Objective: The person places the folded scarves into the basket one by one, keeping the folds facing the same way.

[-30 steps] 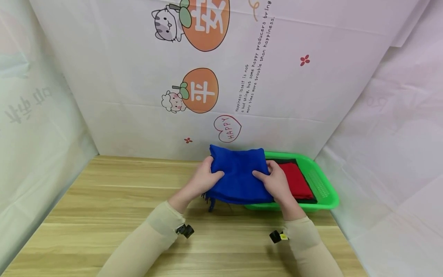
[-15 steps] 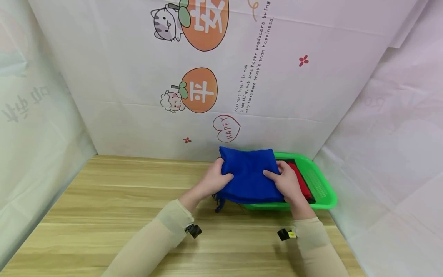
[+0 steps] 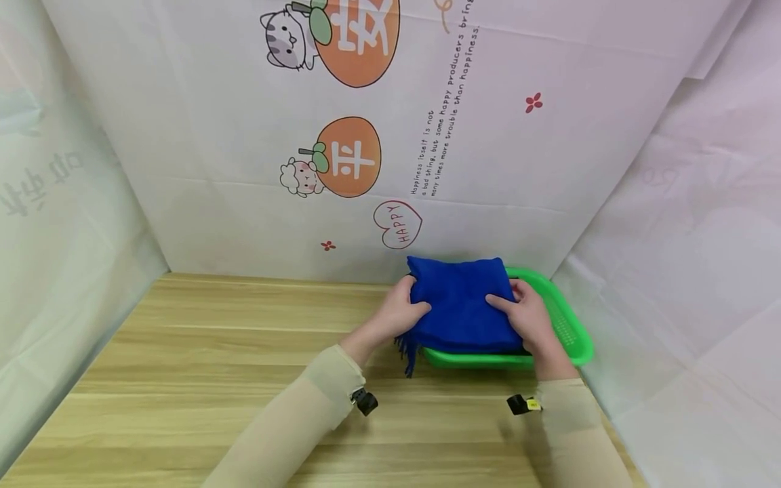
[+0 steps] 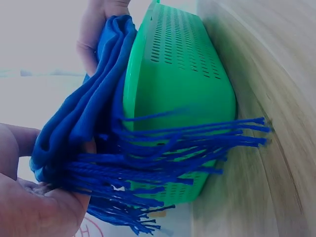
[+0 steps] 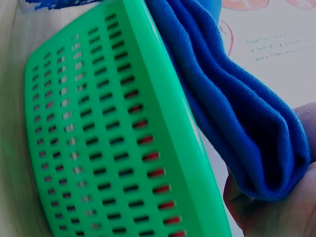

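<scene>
A folded blue scarf (image 3: 460, 305) with fringe is held level between my two hands, over the green basket (image 3: 570, 318). My left hand (image 3: 395, 313) grips its left edge, thumb on top and fingers underneath. My right hand (image 3: 529, 318) pinches the right edge in the same way. Loose tassels of the scarf (image 4: 163, 148) hang past the basket's rim in the left wrist view. The folded layers of the scarf (image 5: 237, 108) stand at the basket's rim in the right wrist view. Red cloth shows through the holes of the basket (image 5: 177, 148); from above the scarf hides it.
The basket stands on a wooden table (image 3: 244, 379) at its back right. Behind it rises a white printed sheet (image 3: 476, 224), and another white sheet (image 3: 689, 291) hangs along the right side.
Both hands have carried the blue scarf to the right, from partly beside the basket to over it. The red cloth, visible from above before, is now covered.
</scene>
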A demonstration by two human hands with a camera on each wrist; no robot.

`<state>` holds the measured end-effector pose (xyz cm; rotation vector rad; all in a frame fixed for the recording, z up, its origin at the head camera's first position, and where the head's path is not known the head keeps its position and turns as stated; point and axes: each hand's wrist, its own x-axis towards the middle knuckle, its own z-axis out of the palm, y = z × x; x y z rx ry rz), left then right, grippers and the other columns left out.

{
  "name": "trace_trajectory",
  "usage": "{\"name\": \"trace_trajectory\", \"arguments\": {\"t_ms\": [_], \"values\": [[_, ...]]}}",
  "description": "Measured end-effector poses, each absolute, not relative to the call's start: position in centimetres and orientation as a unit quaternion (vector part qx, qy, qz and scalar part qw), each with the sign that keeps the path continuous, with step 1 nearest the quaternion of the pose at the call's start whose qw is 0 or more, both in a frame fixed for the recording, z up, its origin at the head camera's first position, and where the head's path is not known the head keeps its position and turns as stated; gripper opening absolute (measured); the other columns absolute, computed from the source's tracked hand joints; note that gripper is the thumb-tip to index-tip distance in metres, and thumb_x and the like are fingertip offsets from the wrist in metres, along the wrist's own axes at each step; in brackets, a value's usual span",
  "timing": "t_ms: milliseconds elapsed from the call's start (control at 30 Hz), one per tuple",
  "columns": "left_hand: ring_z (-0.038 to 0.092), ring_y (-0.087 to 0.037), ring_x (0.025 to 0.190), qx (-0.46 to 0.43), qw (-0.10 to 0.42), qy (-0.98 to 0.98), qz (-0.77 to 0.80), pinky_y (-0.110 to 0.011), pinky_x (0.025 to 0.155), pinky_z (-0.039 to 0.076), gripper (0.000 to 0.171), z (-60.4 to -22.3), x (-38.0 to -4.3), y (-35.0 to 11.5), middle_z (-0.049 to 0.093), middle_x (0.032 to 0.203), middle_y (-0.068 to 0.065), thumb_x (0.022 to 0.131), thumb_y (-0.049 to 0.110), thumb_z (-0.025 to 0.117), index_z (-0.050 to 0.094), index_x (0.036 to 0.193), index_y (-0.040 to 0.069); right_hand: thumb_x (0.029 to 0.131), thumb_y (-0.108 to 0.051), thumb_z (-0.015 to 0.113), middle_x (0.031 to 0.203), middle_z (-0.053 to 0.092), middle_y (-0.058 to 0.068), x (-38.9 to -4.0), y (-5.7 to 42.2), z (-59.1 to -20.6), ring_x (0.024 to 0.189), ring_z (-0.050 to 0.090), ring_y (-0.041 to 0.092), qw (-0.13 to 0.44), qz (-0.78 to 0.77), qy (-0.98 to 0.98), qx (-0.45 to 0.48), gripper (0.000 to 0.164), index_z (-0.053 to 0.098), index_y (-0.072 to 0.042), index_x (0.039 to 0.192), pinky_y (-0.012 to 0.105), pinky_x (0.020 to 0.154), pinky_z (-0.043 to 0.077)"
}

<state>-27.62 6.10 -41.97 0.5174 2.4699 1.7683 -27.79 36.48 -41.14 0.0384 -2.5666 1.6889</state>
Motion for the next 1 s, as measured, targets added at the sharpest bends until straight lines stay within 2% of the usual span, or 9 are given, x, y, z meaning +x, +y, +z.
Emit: {"name": "trace_trajectory", "arguments": {"t_ms": [200,367,533,633,833,1000], "values": [[0.047,-0.039,0.155,0.185,0.036,0.802,0.567,-0.055,0.126,0.041,0.072,-42.0,-28.2,7.4,0.047,0.168,-0.026,0.105,0.018,0.069,0.039,0.166,-0.007,0.106,-0.035,0.081,0.132,0.072,0.007,-28.2,38.4,-40.9,0.094,0.079,0.015,0.020,0.566,-0.824,0.003,0.071,0.046,-0.003,0.158,0.036,0.080,0.067],[0.046,-0.038,0.156,0.189,0.050,0.800,0.567,-0.054,0.126,0.041,0.073,-42.1,-28.6,8.4,0.046,0.168,-0.025,0.105,0.018,0.068,0.038,0.167,-0.006,0.105,-0.037,0.081,0.134,0.071,0.011,-28.4,39.5,-40.6,0.093,0.080,0.018,0.008,0.566,-0.824,-0.013,0.079,0.040,-0.006,0.164,0.041,0.079,0.068],[0.045,-0.036,0.157,0.191,0.064,0.796,0.571,-0.053,0.127,0.041,0.074,-42.1,-28.9,9.1,0.046,0.170,-0.022,0.106,0.018,0.068,0.036,0.169,-0.004,0.106,-0.040,0.080,0.138,0.068,0.012,-28.9,40.5,-40.7,0.094,0.079,0.016,0.003,0.560,-0.828,-0.022,0.081,0.037,-0.007,0.166,0.041,0.080,0.068],[0.045,-0.035,0.157,0.198,0.071,0.796,0.567,-0.052,0.127,0.041,0.073,-42.1,-29.1,9.7,0.046,0.170,-0.021,0.107,0.018,0.068,0.036,0.170,-0.002,0.106,-0.040,0.079,0.138,0.067,0.012,-29.4,41.4,-41.0,0.094,0.079,0.016,0.000,0.560,-0.828,-0.027,0.080,0.037,-0.008,0.167,0.041,0.080,0.068],[0.046,-0.035,0.157,0.215,0.083,0.794,0.562,-0.051,0.127,0.042,0.071,-42.3,-29.4,10.9,0.046,0.170,-0.021,0.108,0.015,0.068,0.036,0.170,-0.003,0.108,-0.035,0.077,0.147,0.062,0.021,-29.9,43.0,-41.7,0.094,0.078,0.014,0.006,0.558,-0.829,-0.029,0.078,0.036,-0.005,0.168,0.039,0.080,0.068],[0.046,-0.035,0.157,0.224,0.087,0.800,0.549,-0.050,0.126,0.042,0.071,-42.4,-29.6,11.4,0.046,0.170,-0.020,0.109,0.015,0.067,0.036,0.170,-0.002,0.108,-0.035,0.077,0.139,0.067,0.015,-30.0,43.7,-42.1,0.092,0.077,0.012,0.018,0.544,-0.838,-0.037,0.074,0.041,-0.004,0.164,0.037,0.079,0.067]]}}
